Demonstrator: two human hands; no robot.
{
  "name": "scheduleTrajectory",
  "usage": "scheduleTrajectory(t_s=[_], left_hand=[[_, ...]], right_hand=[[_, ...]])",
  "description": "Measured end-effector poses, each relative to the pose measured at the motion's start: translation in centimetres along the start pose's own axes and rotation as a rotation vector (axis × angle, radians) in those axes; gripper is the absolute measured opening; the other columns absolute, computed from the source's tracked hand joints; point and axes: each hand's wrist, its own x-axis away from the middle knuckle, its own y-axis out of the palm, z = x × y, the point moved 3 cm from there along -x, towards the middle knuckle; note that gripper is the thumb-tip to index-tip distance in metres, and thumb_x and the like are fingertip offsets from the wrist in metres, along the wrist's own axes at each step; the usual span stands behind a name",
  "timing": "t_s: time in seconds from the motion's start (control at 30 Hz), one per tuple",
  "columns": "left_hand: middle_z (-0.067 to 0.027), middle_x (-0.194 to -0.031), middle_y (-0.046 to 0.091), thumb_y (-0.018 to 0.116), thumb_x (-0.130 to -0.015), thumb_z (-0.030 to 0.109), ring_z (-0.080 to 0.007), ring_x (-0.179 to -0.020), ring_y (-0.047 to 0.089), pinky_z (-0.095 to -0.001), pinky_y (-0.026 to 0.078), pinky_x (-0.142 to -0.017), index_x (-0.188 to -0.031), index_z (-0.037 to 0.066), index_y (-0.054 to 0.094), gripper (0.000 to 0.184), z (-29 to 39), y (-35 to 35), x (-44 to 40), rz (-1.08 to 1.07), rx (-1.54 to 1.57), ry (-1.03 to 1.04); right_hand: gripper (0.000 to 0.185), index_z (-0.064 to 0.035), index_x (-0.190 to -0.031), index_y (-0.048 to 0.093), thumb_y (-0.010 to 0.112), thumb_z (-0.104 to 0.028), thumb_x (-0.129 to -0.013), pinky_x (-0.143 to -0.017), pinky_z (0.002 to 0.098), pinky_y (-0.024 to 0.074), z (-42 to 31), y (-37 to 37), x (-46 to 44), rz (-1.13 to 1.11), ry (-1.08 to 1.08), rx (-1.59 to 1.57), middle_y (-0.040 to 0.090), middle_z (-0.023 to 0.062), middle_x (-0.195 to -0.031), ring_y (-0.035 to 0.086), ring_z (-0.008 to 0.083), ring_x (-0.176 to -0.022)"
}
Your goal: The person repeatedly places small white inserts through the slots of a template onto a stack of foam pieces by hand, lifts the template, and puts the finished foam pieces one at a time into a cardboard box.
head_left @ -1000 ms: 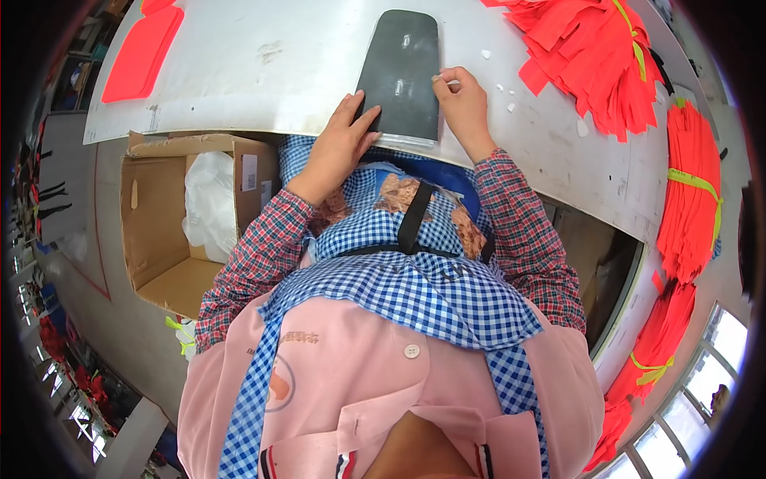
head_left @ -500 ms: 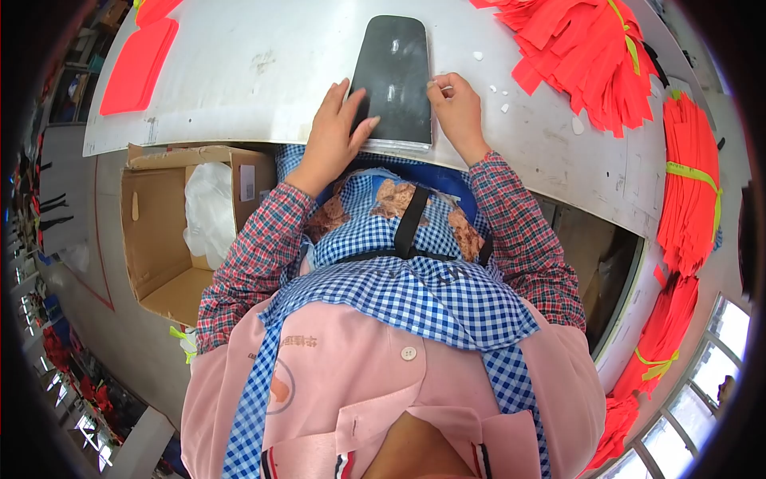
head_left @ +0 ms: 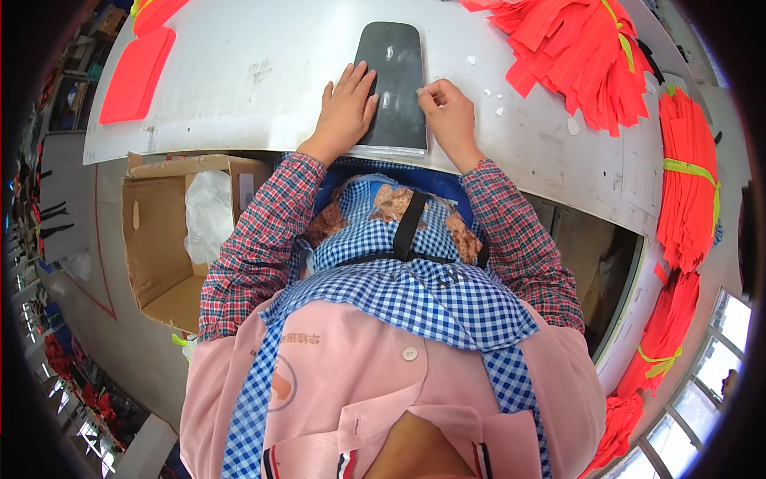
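Bracing the dark panel (head_left: 395,96) from its left side, the left hand (head_left: 345,110) lies nearly flat, fingers loosely spread over the edge and gripping nothing that I can see. The right hand (head_left: 451,116) is curled at the panel's right edge, thumb and finger brought together; from here I can't tell whether anything is pinched between them. The panel sits near the front edge of the tabletop (head_left: 239,80), its narrower end pointing away from the person, with a pale rim along the near end. If the left palm pressed too lightly, a tug from the right could skew the panel or drag it toward that front edge. White scraps (head_left: 500,112) lie just beyond the right hand and could get caught underneath if it slid that way. Farther out are a red bundle (head_left: 570,56) to the right, a red stack (head_left: 137,76) to the left and a box (head_left: 152,215) below.
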Motion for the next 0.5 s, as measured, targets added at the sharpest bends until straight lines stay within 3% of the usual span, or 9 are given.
scheduleTrajectory(t_s=[0.23, 0.5], left_hand=[[-0.0114, -0.15, 0.038, 0.047, -0.098, 0.025, -0.0293, -0.142, 0.03, -0.0579, 0.025, -0.111, -0.139, 0.007, 0.046, 0.045, 0.4, 0.1, 0.2, 0.027, -0.009, -0.028], [-0.0116, -0.151, 0.036, 0.046, -0.098, 0.024, -0.0303, -0.142, 0.029, -0.0575, 0.025, -0.11, -0.14, 0.009, 0.044, 0.045, 0.5, 0.0, 0.4, 0.018, 0.032, -0.047]], right_hand=[[0.019, -0.0017, -0.083, 0.067, 0.065, -0.021, -0.08, -0.065, 0.035, 0.0518, -2.0, 1.3, -0.4, -0.243, 0.014, 0.127, 0.067, 0.0148, -0.072, 0.067, 0.0264, -0.068], [0.023, -0.0021, -0.082, 0.067, 0.064, -0.025, -0.079, -0.07, 0.0386, 0.0525, -1.9, 2.8, -2.3, -0.336, 0.021, 0.219, 0.068, 0.0162, -0.076, 0.067, 0.0311, -0.074]])
